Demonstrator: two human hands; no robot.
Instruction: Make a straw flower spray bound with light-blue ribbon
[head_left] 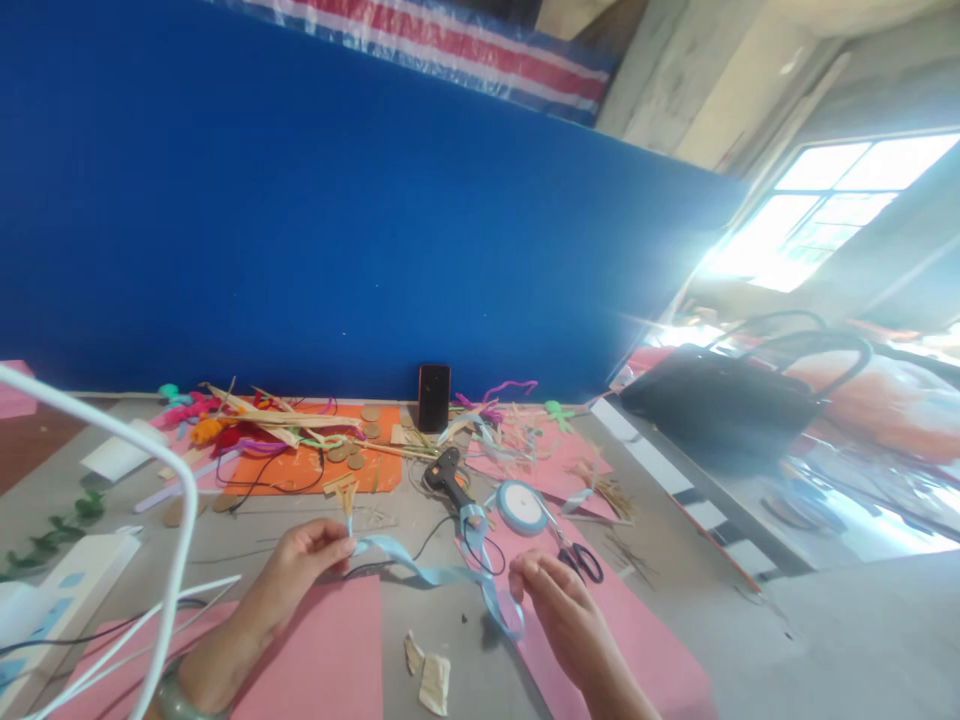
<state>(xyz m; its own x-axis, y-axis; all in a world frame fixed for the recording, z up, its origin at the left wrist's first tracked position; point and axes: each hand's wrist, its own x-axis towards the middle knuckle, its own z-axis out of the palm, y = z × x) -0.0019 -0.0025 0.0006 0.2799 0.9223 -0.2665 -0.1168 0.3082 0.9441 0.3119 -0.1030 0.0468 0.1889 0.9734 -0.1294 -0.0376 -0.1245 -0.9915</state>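
My left hand [304, 560] pinches one end of a light blue ribbon [427, 570] together with a small straw-coloured piece that sticks up from the fingers. The ribbon runs right in loose loops to my right hand [559, 600], whose fingers are curled beside its lower loop; I cannot make out whether they grip it. Both hands hover over pink paper sheets [337, 650] on a grey table. A ribbon spool [521, 505] lies just beyond the right hand, with black-handled scissors [577, 555] next to it.
A black glue gun [446, 475] with its cord, an orange sheet [307, 465] strewn with straw strips and pipe cleaners, and an upright phone [433, 397] stand before a blue wall. A black handbag [735, 400] sits right. A white wire frame [161, 500] crosses left.
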